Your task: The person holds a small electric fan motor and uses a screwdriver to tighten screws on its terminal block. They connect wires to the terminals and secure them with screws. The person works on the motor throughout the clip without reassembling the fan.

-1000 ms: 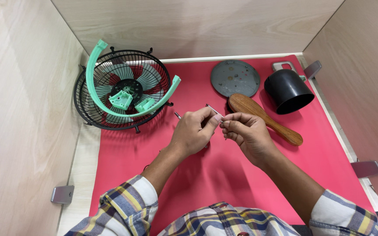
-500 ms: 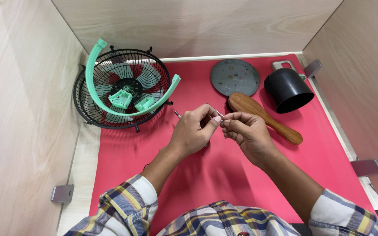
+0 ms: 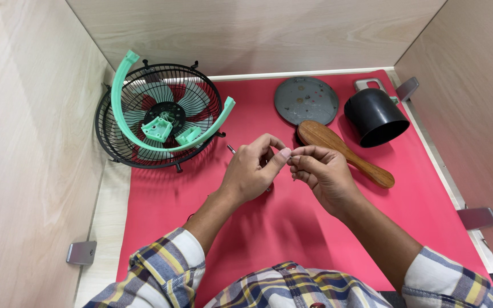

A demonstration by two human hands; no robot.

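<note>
Together, both hands (image 3: pixel 289 165) pinch a small thin metal piece (image 3: pixel 231 149) between their fingertips, above the red mat (image 3: pixel 292 239).

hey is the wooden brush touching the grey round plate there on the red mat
Cannot tell. In the head view the wooden brush has its rounded head right at the lower edge of the grey round plate; no red mat shows between them, but overlap or contact isn't plain.

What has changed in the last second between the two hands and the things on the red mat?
Almost nothing. The left hand and right hand stay together, fingertips pinching something too small to identify. The fan cage, wooden brush, grey disc and black cup have not moved.
</note>
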